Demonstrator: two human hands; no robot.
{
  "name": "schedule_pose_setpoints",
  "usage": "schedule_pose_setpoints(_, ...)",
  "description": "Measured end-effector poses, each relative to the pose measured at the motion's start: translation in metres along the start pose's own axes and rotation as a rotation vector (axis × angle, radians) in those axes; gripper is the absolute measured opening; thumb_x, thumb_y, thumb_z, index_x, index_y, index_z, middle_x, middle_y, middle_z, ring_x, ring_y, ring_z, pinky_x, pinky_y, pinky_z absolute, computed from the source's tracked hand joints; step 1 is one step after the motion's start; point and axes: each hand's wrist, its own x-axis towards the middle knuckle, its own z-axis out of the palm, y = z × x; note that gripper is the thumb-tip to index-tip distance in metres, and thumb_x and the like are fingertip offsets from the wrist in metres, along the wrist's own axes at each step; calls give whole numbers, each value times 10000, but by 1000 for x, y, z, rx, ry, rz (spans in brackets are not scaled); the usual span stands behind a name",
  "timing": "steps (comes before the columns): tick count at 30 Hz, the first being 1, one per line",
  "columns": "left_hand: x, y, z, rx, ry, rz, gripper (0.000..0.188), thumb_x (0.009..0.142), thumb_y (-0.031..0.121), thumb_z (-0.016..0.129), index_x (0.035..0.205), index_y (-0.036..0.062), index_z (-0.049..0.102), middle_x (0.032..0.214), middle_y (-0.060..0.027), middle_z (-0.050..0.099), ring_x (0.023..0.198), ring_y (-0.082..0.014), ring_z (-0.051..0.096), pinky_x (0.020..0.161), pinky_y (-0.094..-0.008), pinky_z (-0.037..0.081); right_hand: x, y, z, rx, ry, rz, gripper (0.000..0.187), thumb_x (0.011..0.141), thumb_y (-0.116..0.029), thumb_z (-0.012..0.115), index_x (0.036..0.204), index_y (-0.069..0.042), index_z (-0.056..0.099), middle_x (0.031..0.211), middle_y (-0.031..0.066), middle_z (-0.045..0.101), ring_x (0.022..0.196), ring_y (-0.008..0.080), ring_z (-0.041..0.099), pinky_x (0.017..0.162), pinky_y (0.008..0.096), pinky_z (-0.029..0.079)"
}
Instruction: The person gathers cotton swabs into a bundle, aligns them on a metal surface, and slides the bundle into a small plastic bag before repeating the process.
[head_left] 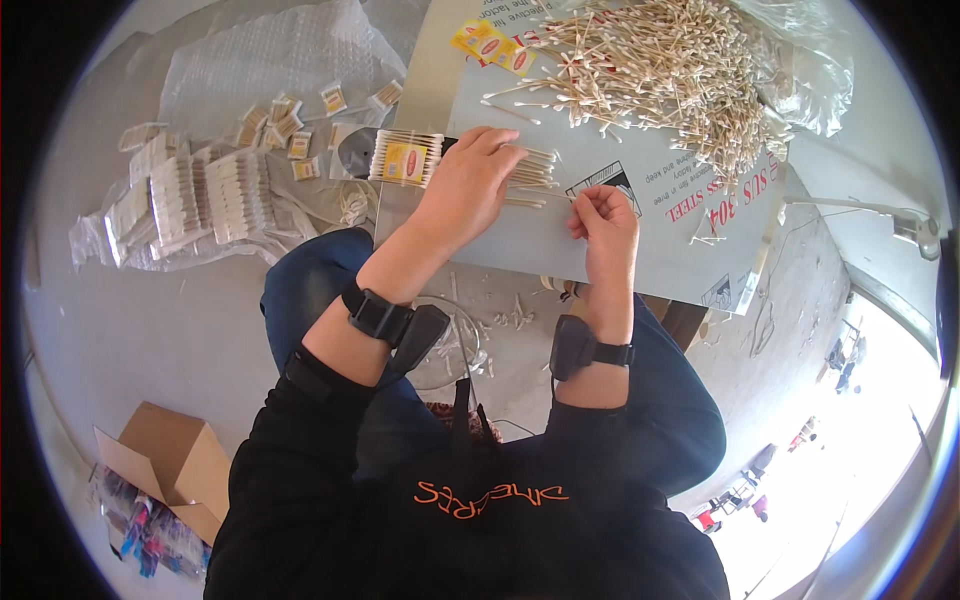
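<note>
My left hand (472, 187) lies palm down over a row of cotton swabs (532, 168) on the film-covered sheet, its fingers stretched toward the right. Just left of it, a flat bundle of cotton swabs (380, 158) carries a yellow label card (407, 161). My right hand (606, 222) is closed in a pinch to the right of the row, with a thin cotton swab (556, 195) running left from its fingertips. Part of the swab row is hidden under my left hand. Farther back on the sheet, a large heap of loose cotton swabs (690, 75) is spread out.
Yellow cards (492, 45) lie beside the heap, and clear plastic (815, 85) is behind it. To the left are small swab packs (285, 120) and bagged stacks of packs (205, 200). Fallen swabs (515, 315) lie below the sheet's edge. An open cardboard box (175, 460) stands lower left.
</note>
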Motion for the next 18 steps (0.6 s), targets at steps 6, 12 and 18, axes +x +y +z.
schedule_pose_setpoints(6,1,6,-3,-86,-56,21,168,762,12,677,927,22,643,1139,-125,604,1097,-323,548,906,-399,473,-2,9,7,204,-86,0,79,925,-43,574,995,-6,575,765,54,620,580,96,559,507,212,429)
schedule_pose_setpoints(12,-2,8,1,-64,-75,75,104,720,33,690,798,28,622,1064,-115,590,1061,-299,555,883,-401,476,-5,9,7,350,-62,20,85,932,-41,563,1012,-15,577,779,62,627,566,103,550,500,212,410)
schedule_pose_setpoints(18,-2,5,3,32,-62,95,99,714,26,699,784,25,630,1067,-104,583,1078,-283,551,899,-386,472,5,23,-17,723,178,-76,61,938,-56,562,992,-32,575,783,80,633,592,121,559,509,215,421)
